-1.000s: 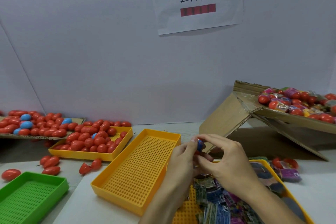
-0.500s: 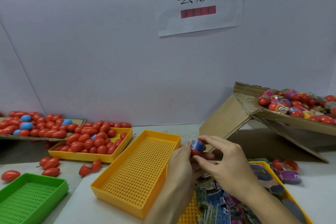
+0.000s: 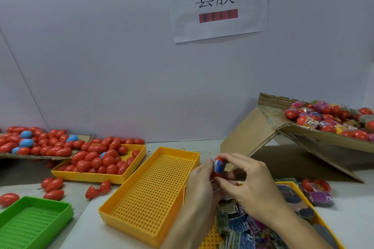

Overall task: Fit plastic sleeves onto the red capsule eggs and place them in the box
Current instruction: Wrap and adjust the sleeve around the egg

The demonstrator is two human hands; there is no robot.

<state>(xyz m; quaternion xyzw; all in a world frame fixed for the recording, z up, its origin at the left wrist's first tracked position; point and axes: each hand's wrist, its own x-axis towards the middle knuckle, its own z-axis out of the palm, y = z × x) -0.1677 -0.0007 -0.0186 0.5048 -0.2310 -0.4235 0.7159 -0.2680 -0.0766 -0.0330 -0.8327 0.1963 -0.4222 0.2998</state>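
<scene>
Between both hands, above the table's middle, stands a red capsule egg [image 3: 218, 168] with a blue printed plastic sleeve round it. My left hand [image 3: 199, 185] grips it from the left and below. My right hand [image 3: 250, 181] pinches it at the top with the forefinger and low down with the thumb. A tilted cardboard box [image 3: 269, 125] at the right holds several sleeved eggs [image 3: 327, 119]. Loose plastic sleeves [image 3: 240, 230] fill a yellow tray [image 3: 293, 187] under my right wrist. Bare red eggs [image 3: 99, 160] lie in another yellow tray [image 3: 89, 176] at the left.
An empty perforated yellow tray [image 3: 153, 192] lies just left of my hands, and a green tray [image 3: 34, 218] sits at the lower left. A cardboard sheet [image 3: 85, 137] carries red and blue eggs. Several loose eggs [image 3: 52, 184] lie scattered on the table. The white wall bears a paper sign [image 3: 220, 2].
The sleeve has slid further down over the red egg, which now shows more fully between my fingertips. My hands have stayed in about the same place.
</scene>
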